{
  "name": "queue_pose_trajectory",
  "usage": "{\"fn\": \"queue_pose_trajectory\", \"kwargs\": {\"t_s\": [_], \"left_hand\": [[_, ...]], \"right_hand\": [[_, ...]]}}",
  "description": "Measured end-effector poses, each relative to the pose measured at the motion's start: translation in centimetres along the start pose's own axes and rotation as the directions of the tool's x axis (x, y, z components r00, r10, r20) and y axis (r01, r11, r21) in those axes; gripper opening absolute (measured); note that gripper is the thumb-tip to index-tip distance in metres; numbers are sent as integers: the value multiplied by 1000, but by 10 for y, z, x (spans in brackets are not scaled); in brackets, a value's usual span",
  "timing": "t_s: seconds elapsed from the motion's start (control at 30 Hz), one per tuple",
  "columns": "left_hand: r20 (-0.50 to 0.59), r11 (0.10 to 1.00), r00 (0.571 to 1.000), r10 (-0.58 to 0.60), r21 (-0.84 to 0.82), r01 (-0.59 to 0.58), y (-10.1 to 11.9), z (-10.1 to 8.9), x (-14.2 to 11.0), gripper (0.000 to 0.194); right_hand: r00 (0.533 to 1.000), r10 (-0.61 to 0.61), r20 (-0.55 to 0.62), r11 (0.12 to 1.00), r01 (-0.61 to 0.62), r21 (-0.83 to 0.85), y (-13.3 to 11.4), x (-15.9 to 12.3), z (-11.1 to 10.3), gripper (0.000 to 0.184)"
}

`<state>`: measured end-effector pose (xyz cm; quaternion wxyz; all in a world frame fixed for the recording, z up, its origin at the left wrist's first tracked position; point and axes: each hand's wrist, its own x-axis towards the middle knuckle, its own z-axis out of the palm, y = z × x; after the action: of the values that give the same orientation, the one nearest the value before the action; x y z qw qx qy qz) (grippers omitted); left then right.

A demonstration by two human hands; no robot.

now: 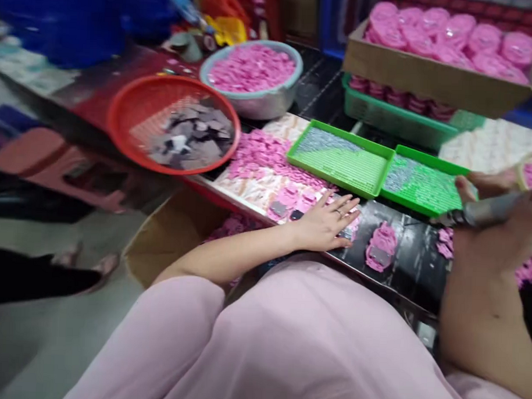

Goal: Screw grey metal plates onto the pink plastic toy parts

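Observation:
My left hand (326,225) lies flat with its fingers spread over pink plastic pieces at the table's front edge, hiding part of them. Beside its wrist are pink assemblies (285,203) with grey panels. Right of its fingertips, another pink assembly (381,247) with a grey panel lies on the black surface. My right hand (524,232), blurred at the right edge, is closed round a grey power screwdriver (495,212), whose dark tip points left, near the bright green tray (427,208) of small metal screws. Small pink parts (445,243) lie below that tip.
A second green tray (336,181) also holds small metal pieces. Behind are a red basket (120,121) of grey pieces, a basin (269,103) of pink parts and a cardboard box (427,71) of pink rounds. Another person's hand (493,185) reaches in at right. A stool (44,157) stands left.

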<state>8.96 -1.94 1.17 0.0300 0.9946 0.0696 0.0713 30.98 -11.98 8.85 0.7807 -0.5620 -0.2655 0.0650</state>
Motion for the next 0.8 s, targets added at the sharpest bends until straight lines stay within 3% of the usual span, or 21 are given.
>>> {"fn": "queue_pose_trajectory", "kwargs": {"t_s": [0.07,0.2,0.37,0.47,0.6,0.7,0.8], "left_hand": [[-40,997,997,69,-13,-70,11,-1,7,65],[-39,989,989,143,-16,-144,42,3,28,65],[-16,996,995,94,2,-94,60,13,42,70],[2,994,994,106,6,-106,60,12,42,69],[34,993,992,118,-1,-118,49,7,38,68],[33,996,996,88,2,-88,36,5,36,67],[18,999,999,44,1,-44,25,4,36,67]], "right_hand": [[1000,6,-28,999,-5,50,-2,2,-13,53],[996,87,20,994,-88,67,-6,11,-15,78],[999,3,44,999,-5,35,-5,13,-21,65],[994,-12,108,1000,10,17,-2,15,-24,65],[961,86,264,990,-112,85,0,25,-17,71],[967,41,252,984,-83,158,0,31,1,49],[972,-61,228,984,20,179,3,29,30,41]]}}
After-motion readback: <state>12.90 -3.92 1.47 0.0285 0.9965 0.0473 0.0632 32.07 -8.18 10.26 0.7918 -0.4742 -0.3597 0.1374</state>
